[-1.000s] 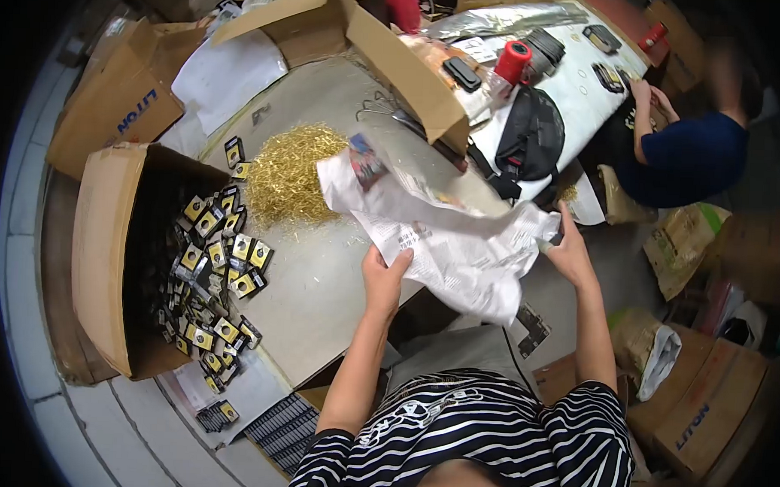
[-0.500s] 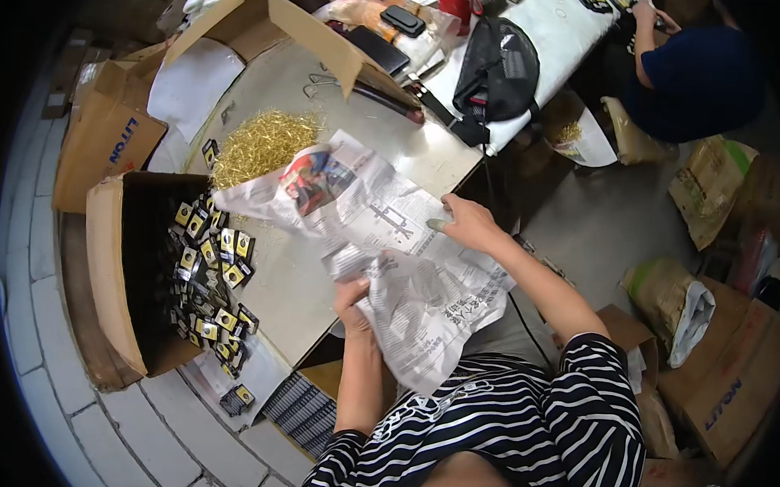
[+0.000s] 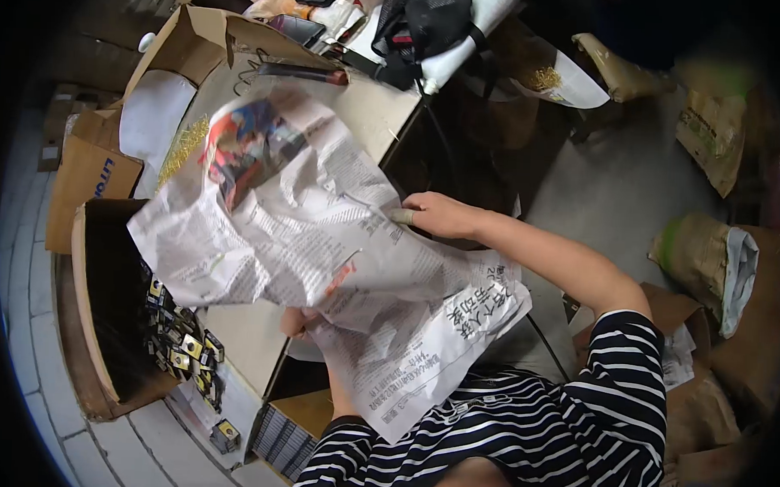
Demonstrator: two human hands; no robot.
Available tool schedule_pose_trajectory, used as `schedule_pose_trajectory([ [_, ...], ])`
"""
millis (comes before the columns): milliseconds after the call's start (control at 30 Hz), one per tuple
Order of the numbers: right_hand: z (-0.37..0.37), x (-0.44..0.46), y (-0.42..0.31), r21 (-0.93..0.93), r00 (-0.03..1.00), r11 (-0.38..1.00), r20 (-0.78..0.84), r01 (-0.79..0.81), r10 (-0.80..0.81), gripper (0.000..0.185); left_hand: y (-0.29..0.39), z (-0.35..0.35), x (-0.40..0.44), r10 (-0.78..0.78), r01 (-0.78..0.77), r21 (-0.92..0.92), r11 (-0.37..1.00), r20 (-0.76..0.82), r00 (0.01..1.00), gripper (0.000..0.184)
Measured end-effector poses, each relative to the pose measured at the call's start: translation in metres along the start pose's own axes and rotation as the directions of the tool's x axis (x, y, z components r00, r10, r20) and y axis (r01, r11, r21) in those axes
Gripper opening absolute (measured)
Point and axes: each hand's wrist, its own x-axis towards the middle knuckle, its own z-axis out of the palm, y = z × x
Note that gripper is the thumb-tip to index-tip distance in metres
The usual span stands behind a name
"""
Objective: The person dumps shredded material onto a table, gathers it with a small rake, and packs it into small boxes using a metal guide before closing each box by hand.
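Observation:
A crumpled sheet of newspaper (image 3: 356,234) with a colour photo spreads over the table, its lower corner in front of my striped shirt. My right hand (image 3: 442,216) is closed on its right edge, with a pale greenish cover on one digit. My left hand (image 3: 294,322) grips the sheet from below at the near left, most of its fingers hidden by the paper. Behind the sheet's left side a strip of a pile of small gold pieces (image 3: 185,155) shows. Left of my left hand lie many small black boxes with yellow and white labels (image 3: 193,348).
An open cardboard box (image 3: 95,319) lies beside the small boxes. Another open carton (image 3: 186,43) stands at the back. A black bag (image 3: 428,22) and a phone (image 3: 296,30) lie beyond the table (image 3: 382,114). Sacks (image 3: 699,250) stand on the floor at right.
The newspaper has swung up and left, spreading wider and covering most of the gold pile. My left hand has moved left and slightly down, now mostly behind the sheet. The view has shifted.

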Motion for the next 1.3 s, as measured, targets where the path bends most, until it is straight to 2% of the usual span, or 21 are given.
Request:
schedule_pose_trajectory([
  [67, 0.024, -0.036, 0.008, -0.037, 0.996, 0.997, -0.059, 0.064, -0.067, 0.049, -0.007, -0.015, -0.033, 0.059, -0.059, -0.006, 0.998, 0.035, 0.998, 0.061],
  [100, 0.017, -0.076, -0.020, -0.154, 0.974, 0.987, -0.209, 0.057, -0.088, 0.043, -0.012, -0.022, -0.047, 0.081, -0.080, -0.011, 0.997, 0.048, 0.996, 0.061],
  [167, 0.015, -0.106, -0.020, -0.118, 0.704, 0.906, -0.591, 0.408, -0.394, 0.023, -0.024, -0.032, -0.065, 0.113, -0.112, -0.020, 0.994, 0.056, 0.992, 0.061],
  [200, 0.009, -0.124, -0.029, -0.138, 0.568, 0.846, -0.684, 0.514, -0.457, 0.023, -0.028, -0.033, -0.071, 0.117, -0.116, -0.020, 0.993, 0.078, 0.990, 0.061],
  [333, 0.012, -0.189, -0.060, -0.080, 0.511, 0.596, -0.433, 0.799, -0.743, 0.031, -0.024, -0.015, -0.101, 0.101, -0.084, -0.076, 0.994, 0.252, 0.963, 0.057],
  [367, 0.023, -0.188, -0.066, -0.247, 0.369, 0.492, -0.413, 0.835, -0.833, 0.033, -0.022, -0.017, -0.105, 0.120, -0.103, -0.079, 0.992, 0.259, 0.959, 0.056],
  [400, 0.032, -0.190, -0.068, -0.311, 0.414, 0.539, -0.386, 0.783, -0.824, 0.030, -0.023, -0.024, -0.108, 0.139, -0.121, -0.081, 0.989, 0.265, 0.954, 0.054],
  [467, 0.044, -0.181, -0.059, -0.118, 0.559, 0.609, -0.292, 0.784, -0.776, 0.024, -0.024, -0.037, -0.113, 0.159, -0.156, -0.031, 0.987, 0.242, 0.957, 0.052],
  [500, 0.049, -0.180, -0.061, -0.004, 0.572, 0.606, -0.321, 0.796, -0.754, 0.015, -0.021, -0.038, -0.115, 0.167, -0.175, 0.018, 0.984, 0.207, 0.964, 0.051],
  [600, 0.057, -0.187, -0.066, 0.502, 0.824, 0.662, -0.238, 0.557, -0.513, 0.010, -0.014, -0.036, -0.126, 0.175, -0.189, 0.054, 0.981, 0.190, 0.966, 0.050],
  [800, 0.063, -0.177, -0.080, 0.575, 0.796, 0.573, -0.267, 0.583, -0.542, 0.008, -0.031, -0.076, -0.118, 0.093, -0.086, -0.065, 0.994, 0.127, 0.988, 0.047],
  [867, 0.057, -0.164, -0.099, 0.560, 0.742, 0.509, -0.344, 0.654, -0.575, 0.009, -0.039, -0.095, -0.115, 0.199, -0.203, 0.025, 0.979, 0.130, 0.971, 0.043],
  [933, 0.049, -0.144, -0.131, 0.484, 0.710, 0.523, -0.411, 0.702, -0.572, 0.011, -0.041, -0.099, -0.115, 0.245, -0.248, 0.005, 0.969, 0.134, 0.960, 0.038],
  [967, 0.048, -0.120, -0.145, 0.300, 0.625, 0.556, -0.494, 0.775, -0.604, 0.010, -0.038, -0.099, -0.117, 0.234, -0.227, -0.061, 0.972, 0.144, 0.962, 0.036],
  [1000, 0.041, -0.091, -0.156, 0.194, 0.682, 0.672, -0.406, 0.715, -0.608, 0.022, -0.035, -0.100, -0.120, 0.222, -0.204, -0.127, 0.971, 0.153, 0.963, 0.034],
  [1033, 0.040, -0.049, -0.148, -0.254, 0.642, 0.759, -0.414, 0.599, -0.645, 0.039, -0.030, -0.103, -0.123, 0.218, -0.191, -0.174, 0.966, 0.149, 0.965, 0.033],
  [1067, 0.034, -0.028, -0.142, -0.469, 0.796, 0.814, -0.314, 0.344, -0.517, 0.052, -0.024, -0.106, -0.127, 0.226, -0.199, -0.183, 0.963, 0.141, 0.964, 0.033],
  [1133, 0.035, -0.013, -0.104, -0.539, 0.951, 0.824, -0.122, 0.176, -0.283, 0.056, -0.014, -0.113, -0.132, 0.251, -0.230, -0.171, 0.958, 0.114, 0.961, 0.031],
  [1200, 0.049, -0.044, -0.059, -0.115, 0.973, 0.990, 0.224, 0.085, -0.058, 0.064, -0.009, -0.117, -0.134, 0.285, -0.274, -0.132, 0.953, 0.076, 0.955, 0.030],
  [1267, 0.095, -0.037, 0.009, 0.236, 0.956, 0.959, 0.282, -0.155, 0.085, 0.062, -0.006, -0.117, -0.135, 0.323, -0.319, -0.082, 0.944, 0.040, 0.946, 0.029],
  [1300, 0.099, -0.058, 0.013, 0.382, 0.947, 0.899, 0.306, -0.212, 0.094, 0.050, -0.005, -0.111, -0.130, 0.321, -0.319, -0.048, 0.947, 0.044, 0.946, 0.028],
])
